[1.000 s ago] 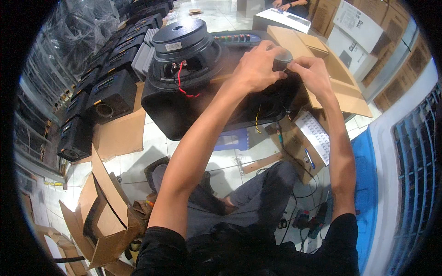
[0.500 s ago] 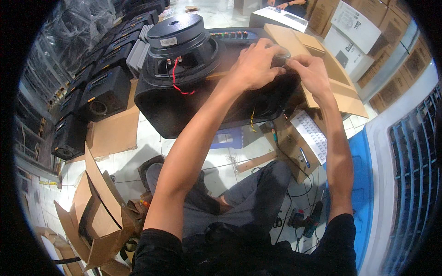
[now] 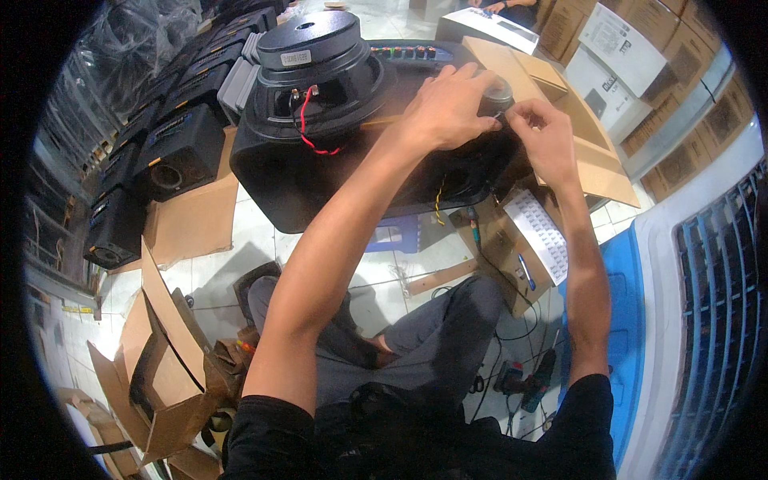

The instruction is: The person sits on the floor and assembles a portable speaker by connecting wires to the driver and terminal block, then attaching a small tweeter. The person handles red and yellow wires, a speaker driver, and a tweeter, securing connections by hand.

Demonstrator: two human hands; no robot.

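A black speaker cabinet [image 3: 320, 188] lies in front of me with a large woofer [image 3: 308, 56] resting magnet-up on its left end. Red and black wires [image 3: 305, 132] hang from the woofer's terminals. Over the cabinet's right end, my left hand [image 3: 452, 110] is closed around a small round grey speaker part [image 3: 498, 98], its fingers on the far side and thumb below. Just right of that part, my right hand [image 3: 546, 138] has thumb and forefinger pinched together; what they hold is too small to make out. A yellow-and-black wire [image 3: 439, 202] dangles from the cabinet's near side.
Rows of black speaker boxes [image 3: 180, 152] stand at left. An open carton [image 3: 560, 88] adjoins the cabinet's right end. On the floor lie a screwdriver [image 3: 474, 224], a pen [image 3: 526, 272], a white sheet [image 3: 540, 232] and a power drill [image 3: 524, 384]. A blue-and-white slatted appliance [image 3: 720, 264] stands right.
My right hand has drawn slightly right, away from the round part, and its fingers have curled in. My left hand keeps its hold. The view has shifted a little.
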